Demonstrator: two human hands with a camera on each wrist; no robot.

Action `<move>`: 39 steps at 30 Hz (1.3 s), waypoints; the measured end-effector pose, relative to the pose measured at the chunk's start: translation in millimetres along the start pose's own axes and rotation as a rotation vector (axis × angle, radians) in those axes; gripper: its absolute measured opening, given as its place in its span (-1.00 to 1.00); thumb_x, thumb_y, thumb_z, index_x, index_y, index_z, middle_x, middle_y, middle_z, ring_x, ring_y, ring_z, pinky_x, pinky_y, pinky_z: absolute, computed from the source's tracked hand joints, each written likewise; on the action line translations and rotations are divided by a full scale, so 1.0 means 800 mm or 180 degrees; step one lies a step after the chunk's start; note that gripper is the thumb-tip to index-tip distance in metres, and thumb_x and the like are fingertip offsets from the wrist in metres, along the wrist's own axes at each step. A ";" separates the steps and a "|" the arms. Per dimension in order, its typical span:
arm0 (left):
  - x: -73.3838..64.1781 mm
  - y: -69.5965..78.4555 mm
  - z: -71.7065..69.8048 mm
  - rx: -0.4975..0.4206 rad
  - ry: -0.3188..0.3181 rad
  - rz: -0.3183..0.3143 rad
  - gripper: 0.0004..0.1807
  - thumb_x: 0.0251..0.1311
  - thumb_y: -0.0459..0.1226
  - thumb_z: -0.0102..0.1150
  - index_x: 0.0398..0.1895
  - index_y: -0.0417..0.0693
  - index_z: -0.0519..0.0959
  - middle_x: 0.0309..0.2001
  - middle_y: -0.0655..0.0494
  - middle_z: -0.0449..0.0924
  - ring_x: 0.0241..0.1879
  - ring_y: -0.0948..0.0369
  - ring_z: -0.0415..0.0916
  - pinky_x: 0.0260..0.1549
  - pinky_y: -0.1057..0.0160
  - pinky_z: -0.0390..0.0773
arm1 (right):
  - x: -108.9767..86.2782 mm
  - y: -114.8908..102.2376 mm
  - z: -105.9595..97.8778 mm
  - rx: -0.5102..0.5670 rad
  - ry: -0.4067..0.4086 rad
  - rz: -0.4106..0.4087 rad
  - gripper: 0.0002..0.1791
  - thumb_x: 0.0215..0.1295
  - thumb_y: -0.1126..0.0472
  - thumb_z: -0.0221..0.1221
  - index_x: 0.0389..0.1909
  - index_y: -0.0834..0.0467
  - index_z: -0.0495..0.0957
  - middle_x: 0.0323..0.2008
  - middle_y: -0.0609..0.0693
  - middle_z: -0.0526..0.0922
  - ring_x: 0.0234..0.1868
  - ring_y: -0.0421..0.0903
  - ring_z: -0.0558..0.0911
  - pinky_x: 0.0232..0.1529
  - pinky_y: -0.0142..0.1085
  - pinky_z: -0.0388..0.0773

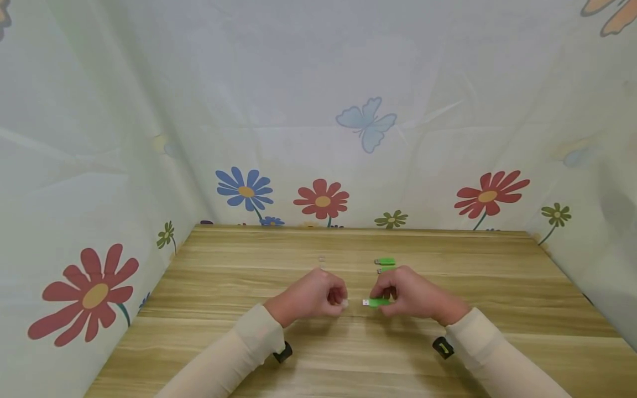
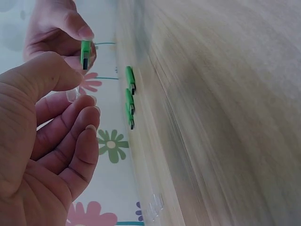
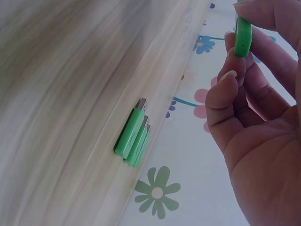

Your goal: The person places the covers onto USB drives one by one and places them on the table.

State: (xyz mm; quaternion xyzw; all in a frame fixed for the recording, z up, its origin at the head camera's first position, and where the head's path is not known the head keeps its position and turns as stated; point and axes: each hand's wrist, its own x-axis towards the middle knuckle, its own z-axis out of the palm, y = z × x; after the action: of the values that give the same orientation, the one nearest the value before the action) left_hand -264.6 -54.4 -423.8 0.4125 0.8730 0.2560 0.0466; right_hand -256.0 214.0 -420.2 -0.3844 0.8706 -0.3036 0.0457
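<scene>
My right hand (image 1: 417, 294) pinches a green USB stick (image 1: 379, 302) between thumb and fingers, its metal plug pointing left. Facing it, my left hand (image 1: 314, 297) holds a small clear plastic cap (image 2: 72, 95) at the tips of thumb and forefinger. A short gap separates cap and plug in the head view. The left hand's other fingers are curled loosely in the left wrist view. Beyond the right hand, three more green USB sticks (image 3: 129, 133) lie side by side on the table, plugs bare; the right hand partly covers them in the head view.
Small clear caps (image 2: 156, 205) lie on the wooden table (image 1: 239, 249) beyond the left hand. A white curtain (image 1: 278, 110) printed with flowers and butterflies surrounds the table at the back and sides. Dark wrist cameras (image 1: 443, 347) hang under both sleeves.
</scene>
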 end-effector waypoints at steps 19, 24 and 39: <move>0.002 0.001 0.007 -0.0078 0.0164 0.0174 -0.90 0.13 -0.31 0.44 -0.44 0.02 0.67 -0.47 0.31 0.63 -0.47 0.49 0.48 -0.40 0.58 0.52 | 0.008 -0.014 0.005 0.0086 0.0046 -0.0193 -0.78 0.09 0.36 0.42 -0.29 -0.01 0.77 -0.35 -0.14 0.71 -0.39 -0.24 0.62 -0.35 -0.32 0.65; 0.002 0.002 0.007 -0.0093 0.0159 0.0167 -0.92 0.13 -0.31 0.43 -0.42 0.01 0.68 -0.45 0.29 0.64 -0.46 0.45 0.51 -0.39 0.58 0.52 | 0.009 -0.017 0.005 0.0074 0.0029 -0.0108 -0.79 0.10 0.33 0.43 -0.30 -0.04 0.77 -0.35 -0.19 0.70 -0.39 -0.25 0.61 -0.35 -0.32 0.65; 0.004 0.002 0.010 -0.0069 0.0160 0.0147 -0.92 0.16 -0.28 0.44 -0.36 -0.04 0.70 -0.42 0.26 0.67 -0.43 0.40 0.56 -0.37 0.61 0.52 | 0.011 -0.017 0.007 0.0074 0.0066 -0.0187 -0.79 0.09 0.35 0.43 -0.30 -0.01 0.77 -0.35 -0.16 0.71 -0.39 -0.25 0.60 -0.37 -0.31 0.65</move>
State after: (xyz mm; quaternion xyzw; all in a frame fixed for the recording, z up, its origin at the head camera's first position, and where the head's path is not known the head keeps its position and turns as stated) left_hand -263.4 -47.6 -429.7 0.4254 0.8613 0.2768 0.0232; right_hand -251.7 198.4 -415.8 -0.4061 0.8558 -0.3190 0.0322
